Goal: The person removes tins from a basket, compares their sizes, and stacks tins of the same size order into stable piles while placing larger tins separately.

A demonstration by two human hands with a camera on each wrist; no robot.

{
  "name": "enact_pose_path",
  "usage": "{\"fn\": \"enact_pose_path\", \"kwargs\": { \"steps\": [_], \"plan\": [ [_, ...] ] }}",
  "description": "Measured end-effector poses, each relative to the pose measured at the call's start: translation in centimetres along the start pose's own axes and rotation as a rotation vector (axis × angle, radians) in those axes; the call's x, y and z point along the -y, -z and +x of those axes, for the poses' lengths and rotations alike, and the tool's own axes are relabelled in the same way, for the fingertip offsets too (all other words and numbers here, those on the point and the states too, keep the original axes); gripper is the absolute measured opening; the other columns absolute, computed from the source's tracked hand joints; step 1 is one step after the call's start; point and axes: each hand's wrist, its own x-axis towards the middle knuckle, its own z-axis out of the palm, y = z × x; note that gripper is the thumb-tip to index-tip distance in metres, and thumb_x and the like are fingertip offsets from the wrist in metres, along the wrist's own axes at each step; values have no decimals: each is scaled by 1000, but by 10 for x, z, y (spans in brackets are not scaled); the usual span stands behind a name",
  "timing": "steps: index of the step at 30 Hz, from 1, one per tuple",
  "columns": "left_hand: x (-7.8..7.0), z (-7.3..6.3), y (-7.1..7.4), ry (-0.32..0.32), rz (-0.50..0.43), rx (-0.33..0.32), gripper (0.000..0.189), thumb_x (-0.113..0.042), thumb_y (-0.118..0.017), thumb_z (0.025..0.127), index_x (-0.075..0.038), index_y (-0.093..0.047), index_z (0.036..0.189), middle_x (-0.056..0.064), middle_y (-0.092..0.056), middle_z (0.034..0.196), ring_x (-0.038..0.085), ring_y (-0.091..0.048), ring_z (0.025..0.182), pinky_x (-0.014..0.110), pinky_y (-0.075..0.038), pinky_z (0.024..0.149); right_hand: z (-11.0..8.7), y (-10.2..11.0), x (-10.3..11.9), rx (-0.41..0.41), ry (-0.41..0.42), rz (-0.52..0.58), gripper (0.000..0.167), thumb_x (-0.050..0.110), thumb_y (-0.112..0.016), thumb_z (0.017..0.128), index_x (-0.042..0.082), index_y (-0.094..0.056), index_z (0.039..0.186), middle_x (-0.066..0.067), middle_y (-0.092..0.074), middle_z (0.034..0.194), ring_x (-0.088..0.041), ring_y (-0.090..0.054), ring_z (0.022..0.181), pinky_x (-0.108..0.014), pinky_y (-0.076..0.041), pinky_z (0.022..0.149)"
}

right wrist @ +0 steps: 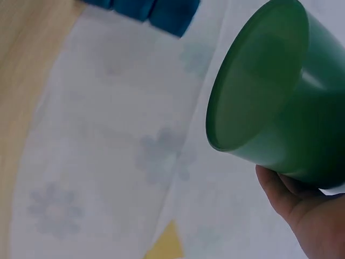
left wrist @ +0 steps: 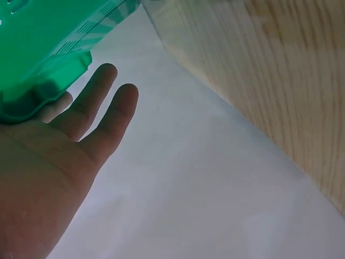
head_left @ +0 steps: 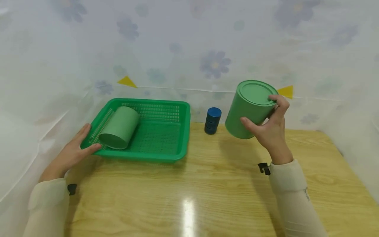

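Note:
A green lidded can [head_left: 250, 112] hangs above the right side of the table, tilted with its lid up. My right hand [head_left: 270, 130] grips it, thumb on the side and a finger over the lid's edge. In the right wrist view the can's flat bottom [right wrist: 259, 81] faces the camera. My left hand [head_left: 72, 149] touches the near-left corner of a green plastic basket [head_left: 154, 156], its thumb at the rim. Its fingers [left wrist: 116, 116] stand straight and spread in the left wrist view. A second green can [head_left: 121, 126] lies on its side in the basket's left part.
A small blue ridged cylinder [head_left: 212, 121] stands between the basket and the raised can, near the back. Behind the wooden table [head_left: 165, 197] hangs a flowered white sheet [head_left: 183, 42] with two yellow triangles. The table's right edge slants off at the far right.

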Motion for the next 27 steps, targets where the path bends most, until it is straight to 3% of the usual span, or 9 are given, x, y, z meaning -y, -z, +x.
{"fn": "enact_pose_path", "kwargs": {
  "steps": [4,7,10,17,27],
  "plan": [
    [5,-5,0,-11,2,-23,91,-41,-58,103,-31,12,161,2,18,167,52,11,147,83,-7,100,-3,4,-19,17,-154,6,82,16,-86,80,15,-27,137,-14,-39,146,-33,-52,123,-41,-46,98],
    [8,-8,1,-21,-7,-35,90,-40,-58,103,-33,11,161,3,17,167,51,12,147,83,-6,101,-5,4,-35,38,-274,-1,81,18,-86,81,22,-26,135,-17,-38,147,-35,-49,126,-55,-44,99],
    [9,-9,1,-26,-18,-34,90,-39,-57,103,-34,12,160,3,17,167,49,14,147,83,-4,102,-8,4,-49,82,-345,-32,81,23,-86,82,17,-24,133,-23,-35,148,-40,-46,130,-62,-41,101],
    [9,-5,-3,-39,-20,-30,89,-37,-56,104,-30,11,161,6,17,166,49,14,147,81,-2,103,-15,9,-69,178,-469,-137,88,37,-86,82,9,-19,131,-34,-33,146,-50,-42,130,-68,-36,101],
    [8,0,-4,-54,-47,-32,89,-35,-57,104,-30,10,161,3,18,166,46,16,148,81,1,104,-19,19,-83,276,-599,-200,94,44,-85,81,7,-16,132,-37,-34,143,-54,-41,130,-68,-37,101]
  ]
}}
